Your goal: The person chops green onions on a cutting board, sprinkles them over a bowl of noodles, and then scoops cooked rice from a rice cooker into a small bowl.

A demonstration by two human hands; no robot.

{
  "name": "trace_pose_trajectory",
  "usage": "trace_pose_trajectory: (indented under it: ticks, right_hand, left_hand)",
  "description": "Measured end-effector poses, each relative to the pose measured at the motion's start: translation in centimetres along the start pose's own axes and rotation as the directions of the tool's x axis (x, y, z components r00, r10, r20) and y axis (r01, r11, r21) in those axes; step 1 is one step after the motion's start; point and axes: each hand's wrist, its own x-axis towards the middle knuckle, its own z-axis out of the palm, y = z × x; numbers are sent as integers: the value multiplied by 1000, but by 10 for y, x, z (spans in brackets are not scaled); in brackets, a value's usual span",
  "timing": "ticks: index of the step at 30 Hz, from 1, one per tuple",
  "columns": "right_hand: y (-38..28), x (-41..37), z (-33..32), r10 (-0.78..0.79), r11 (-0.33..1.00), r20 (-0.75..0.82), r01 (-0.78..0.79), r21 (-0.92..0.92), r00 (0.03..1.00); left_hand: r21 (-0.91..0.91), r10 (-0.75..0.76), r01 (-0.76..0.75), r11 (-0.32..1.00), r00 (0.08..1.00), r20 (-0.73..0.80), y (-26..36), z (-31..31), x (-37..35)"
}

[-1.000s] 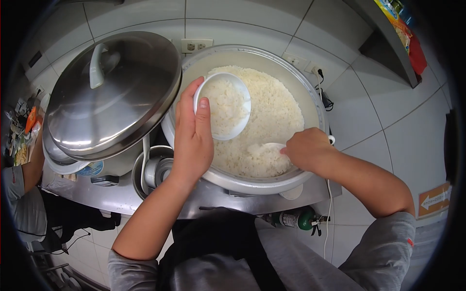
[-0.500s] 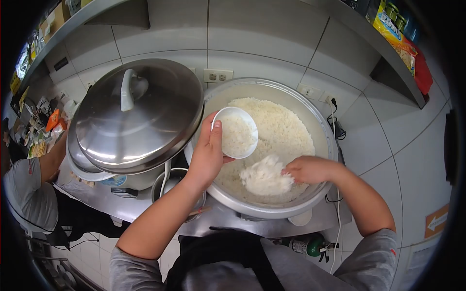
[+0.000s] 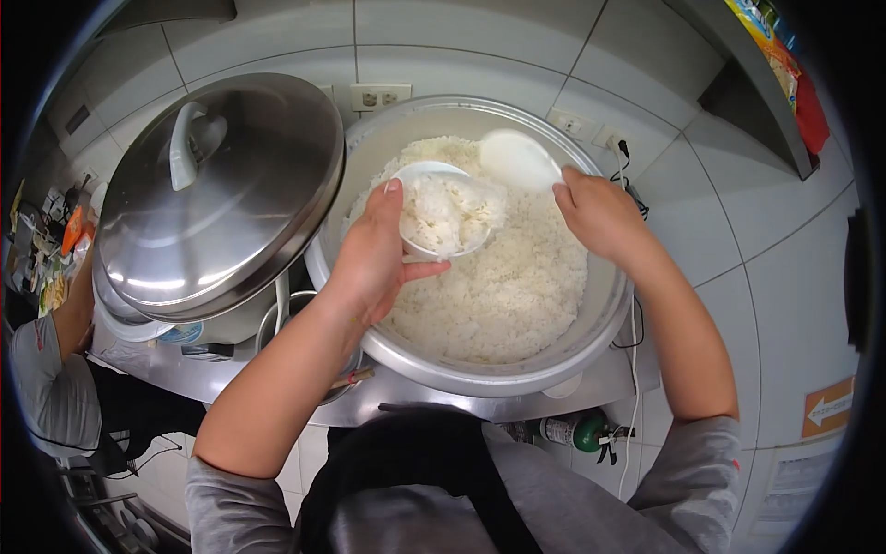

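Observation:
My left hand (image 3: 374,245) grips a small white bowl (image 3: 427,169) by its left side, thumb on the rim. White rice (image 3: 449,214) is heaped in the bowl, which is above the large pot. In my right hand (image 3: 595,208) is the handle of a white paddle (image 3: 519,159), its broad blade over the back of the pot. The blade shows no clump of rice on it. Below both hands stands the wide metal pot (image 3: 480,380), with a bed of cooked rice (image 3: 498,309) inside.
A large steel lid (image 3: 240,203) leans over a second cooker at the left. Between the two vessels is a smaller metal pot (image 3: 305,300). Another person's arm (image 3: 76,314) shows at far left. A cord hangs from a wall outlet (image 3: 572,123) at right.
The paddle, loaded with rice before, has moved up and away with my right hand. The bowl now holds a higher heap of rice. The whole view has shifted.

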Motion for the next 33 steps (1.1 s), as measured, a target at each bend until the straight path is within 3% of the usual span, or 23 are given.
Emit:
trace_pose_trajectory:
  ticks: [1,3,7,12,19,21,25,27,28,30,33]
  right_hand:
    - [17,10,18,7,1000,7,-7,4,1000]
    - [50,33,81,-65,997,297,73,-16,953]
    - [4,20,111,-141,990,475,132,53,868]
    - [-23,-8,90,-226,971,520,234,52,824]
    - [-23,-16,91,-245,969,647,169,179,722]
    - [-20,-9,97,-271,959,721,112,262,637]
    - [-15,-5,107,-365,922,696,138,361,619]
    - [-26,-4,92,-270,958,883,13,287,385]
    - [-29,-5,92,-270,958,881,17,286,388]
    - [-33,-14,93,-276,947,918,-84,311,285]
    - [-25,-8,84,-284,947,933,-88,310,222]
  left_hand:
    - [3,-10,10,1000,1000,3,-1,-2,0]
    - [11,43,-43,999,998,49,-2,-6,3]
    - [-55,62,-57,997,994,85,-2,-6,2]
    - [-91,92,-87,992,994,59,-3,-6,4]
    - [-91,87,-84,992,996,28,-4,-6,6]
    - [-92,86,-83,992,996,28,-5,-7,6]
    - [-83,94,-91,992,995,27,-6,-9,8]
    - [-89,92,-90,992,996,21,-7,-10,9]
    - [-90,97,-95,991,995,20,-7,-11,9]
    - [-78,88,-87,993,996,14,-7,-11,10]
    - [-27,93,-92,995,996,7,-9,-15,13]
